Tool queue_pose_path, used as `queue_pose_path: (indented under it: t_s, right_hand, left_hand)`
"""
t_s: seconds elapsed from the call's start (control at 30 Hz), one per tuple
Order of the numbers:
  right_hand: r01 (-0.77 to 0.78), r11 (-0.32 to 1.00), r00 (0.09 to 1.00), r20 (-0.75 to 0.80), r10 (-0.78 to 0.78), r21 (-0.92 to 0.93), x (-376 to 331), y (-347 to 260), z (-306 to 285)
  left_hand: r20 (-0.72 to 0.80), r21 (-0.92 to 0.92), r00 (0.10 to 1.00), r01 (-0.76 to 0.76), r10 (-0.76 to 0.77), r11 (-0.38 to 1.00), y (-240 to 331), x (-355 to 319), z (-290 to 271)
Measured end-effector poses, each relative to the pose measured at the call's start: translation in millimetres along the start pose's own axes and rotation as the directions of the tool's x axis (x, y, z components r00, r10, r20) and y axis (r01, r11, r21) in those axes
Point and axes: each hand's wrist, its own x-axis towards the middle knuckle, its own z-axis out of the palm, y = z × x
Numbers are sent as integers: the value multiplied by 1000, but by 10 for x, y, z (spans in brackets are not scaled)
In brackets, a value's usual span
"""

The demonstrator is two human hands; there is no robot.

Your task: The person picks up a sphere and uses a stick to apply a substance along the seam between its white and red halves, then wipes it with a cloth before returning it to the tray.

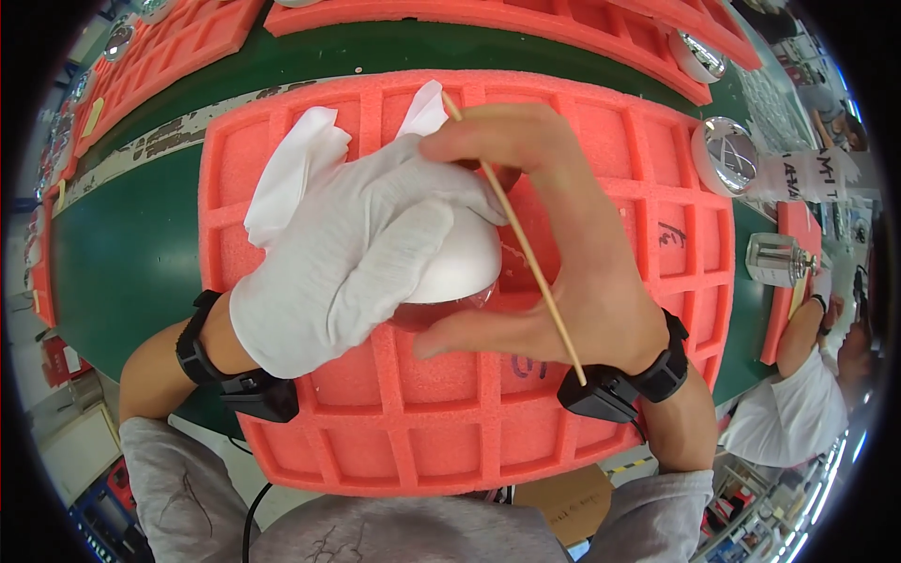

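My left hand [352,249], in a white glove, is closed round a smooth white dome-shaped piece [460,263] with a clear lower rim. White wipes [296,174] stick out beyond the gloved fingers; whether they are gripped is hidden. My bare right hand [582,249] curves round the other side of the dome, its thumb stretched below the rim. A thin wooden stick [526,246] slants across this hand, held by its fingers. Both hands are over a red foam tray [441,418] divided into square compartments. The right fingertips are partly hidden behind the dome and the glove.
The tray lies on a green table [122,253]. Further foam trays [178,66] stand at the back, some bearing shiny domes. At the right are a mirror-like dome [725,155], a clear glass bottle [777,260] with a metal top and another person's arm [800,340].
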Motion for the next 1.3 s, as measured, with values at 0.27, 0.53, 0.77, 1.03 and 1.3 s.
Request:
queue_pose_path:
  t_s: [0.27,0.53,0.77,1.03,1.3]
  right_hand:
    - [-252,961,968,28,250,119,-32,38,-51]
    - [-196,915,970,-69,235,353,-27,-86,-110]
    - [-187,828,941,-146,306,529,15,-103,-125]
    - [-65,837,980,-122,155,543,-75,-168,-114]
    - [-397,831,918,158,364,389,-86,-330,-85]
  left_hand:
    - [-95,-16,983,-161,159,987,-153,41,78]
    - [23,-221,998,59,-55,974,-103,-32,30]
    - [39,402,991,-133,129,906,6,-4,75]
    - [-29,-98,995,-94,92,991,-58,54,148]
    - [-122,-5,980,-160,158,987,-77,-15,163]
